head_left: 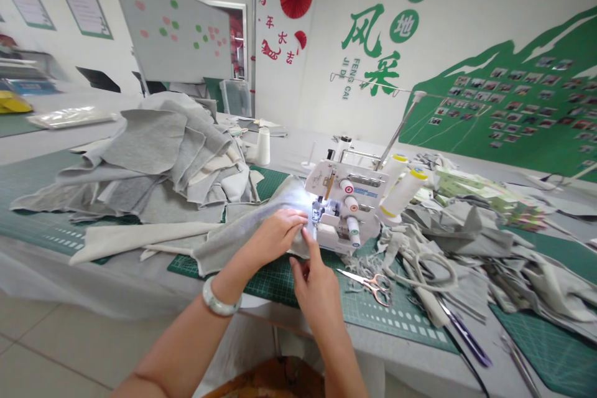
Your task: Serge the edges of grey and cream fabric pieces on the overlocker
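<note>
gray fabric (242,231) under hands (280,236) (318,289): left palm-down, right index finger extended

2 hands (280,233) on gray fabric (240,230)

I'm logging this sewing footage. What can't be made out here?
Head view:
Gray cloth under the left hand: hidden by that hand.
Stitching at the sewing machine: too small, in bright glare.
Wall photos: contents too small.
Metal tool, lower right: cut off by bottom edge.
</note>
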A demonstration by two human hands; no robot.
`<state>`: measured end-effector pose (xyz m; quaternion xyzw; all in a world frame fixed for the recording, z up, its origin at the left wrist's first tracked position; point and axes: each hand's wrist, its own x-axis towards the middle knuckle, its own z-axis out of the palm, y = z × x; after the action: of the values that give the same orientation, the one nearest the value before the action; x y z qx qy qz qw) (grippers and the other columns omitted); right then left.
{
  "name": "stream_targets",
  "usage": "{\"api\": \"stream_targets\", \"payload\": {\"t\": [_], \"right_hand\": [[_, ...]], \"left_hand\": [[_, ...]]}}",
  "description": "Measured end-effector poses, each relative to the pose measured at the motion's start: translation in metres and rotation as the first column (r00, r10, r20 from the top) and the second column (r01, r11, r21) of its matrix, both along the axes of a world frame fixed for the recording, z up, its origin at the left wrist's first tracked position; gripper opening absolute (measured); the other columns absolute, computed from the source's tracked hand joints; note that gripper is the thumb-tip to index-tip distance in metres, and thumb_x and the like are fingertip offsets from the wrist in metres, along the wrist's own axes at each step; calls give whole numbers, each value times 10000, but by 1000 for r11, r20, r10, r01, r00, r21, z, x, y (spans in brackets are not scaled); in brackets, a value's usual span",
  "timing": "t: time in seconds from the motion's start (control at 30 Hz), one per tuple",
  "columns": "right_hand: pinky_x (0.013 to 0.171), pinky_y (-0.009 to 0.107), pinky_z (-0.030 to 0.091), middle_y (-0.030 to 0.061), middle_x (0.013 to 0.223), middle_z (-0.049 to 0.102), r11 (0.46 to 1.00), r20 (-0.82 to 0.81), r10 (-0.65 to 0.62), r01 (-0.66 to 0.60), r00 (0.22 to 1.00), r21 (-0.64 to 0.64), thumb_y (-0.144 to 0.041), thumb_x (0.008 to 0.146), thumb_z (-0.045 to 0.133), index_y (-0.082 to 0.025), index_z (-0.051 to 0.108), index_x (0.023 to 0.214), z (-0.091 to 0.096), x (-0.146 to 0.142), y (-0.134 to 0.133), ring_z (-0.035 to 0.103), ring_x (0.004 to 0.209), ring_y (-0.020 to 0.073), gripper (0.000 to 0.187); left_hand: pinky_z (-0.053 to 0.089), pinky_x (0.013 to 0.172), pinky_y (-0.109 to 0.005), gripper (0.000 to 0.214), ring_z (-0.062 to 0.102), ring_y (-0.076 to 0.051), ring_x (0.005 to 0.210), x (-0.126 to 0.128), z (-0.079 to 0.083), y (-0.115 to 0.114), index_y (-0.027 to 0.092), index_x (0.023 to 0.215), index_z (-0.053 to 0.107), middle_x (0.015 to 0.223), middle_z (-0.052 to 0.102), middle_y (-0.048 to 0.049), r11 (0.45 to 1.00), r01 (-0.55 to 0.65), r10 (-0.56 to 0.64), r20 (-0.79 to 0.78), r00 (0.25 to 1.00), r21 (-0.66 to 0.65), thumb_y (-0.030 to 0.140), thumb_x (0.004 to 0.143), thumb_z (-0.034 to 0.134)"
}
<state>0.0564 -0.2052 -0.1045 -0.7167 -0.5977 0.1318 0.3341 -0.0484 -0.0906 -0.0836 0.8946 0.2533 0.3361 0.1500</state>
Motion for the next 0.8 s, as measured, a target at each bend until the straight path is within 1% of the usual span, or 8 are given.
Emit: {"api": "stream_targets", "payload": {"t": [0.2,0.4,0.5,0.6,0.7,0.8], "right_hand": [[526,217,335,-2,687,681,994,76,-24,32,997,-102,-244,916,482,-239,313,1445,5,-3,-2,657,592,188,555],[537,228,324,11,720,692,987,113,-39,56,993,-153,-248,921,490,-239,274,1458,7,-5,-3,673,638,206,579],[540,231,319,14,739,697,985,110,-45,62,993,-162,-243,923,488,-245,254,1462,7,-6,-4,675,648,210,587],[540,231,316,14,763,703,983,101,-47,64,994,-172,-240,922,495,-248,241,1464,6,-6,-4,675,650,206,599],[533,233,306,19,783,708,981,110,-48,68,993,-184,-240,918,502,-245,232,1466,6,-5,-3,677,659,209,611],[526,236,296,15,776,706,980,112,-47,68,993,-188,-244,920,497,-254,209,1472,6,-5,-2,678,653,213,623]], "left_hand": [[447,1018,-381,271,589,-202,1099,4,-4,7,138,1060,665,1146,667,-94,1000,-11,10,28,1000,18,148,920,434],[451,1007,-374,265,595,-203,1090,6,-2,8,139,1044,673,1146,668,-89,998,-34,34,4,999,43,153,920,440],[446,996,-387,252,596,-211,1074,6,-1,3,127,1015,676,1126,670,-100,993,-58,58,3,998,98,153,918,445],[455,946,-391,208,605,-210,1010,5,1,-6,141,943,681,1054,681,-85,987,-91,87,33,996,129,171,909,478],[458,899,-375,194,606,-196,967,3,0,-13,160,931,676,1026,681,-63,990,-85,80,50,996,115,174,908,484],[450,900,-376,205,601,-197,982,3,-2,-14,169,958,675,1051,678,-60,991,-88,82,67,994,99,165,908,476]]}}
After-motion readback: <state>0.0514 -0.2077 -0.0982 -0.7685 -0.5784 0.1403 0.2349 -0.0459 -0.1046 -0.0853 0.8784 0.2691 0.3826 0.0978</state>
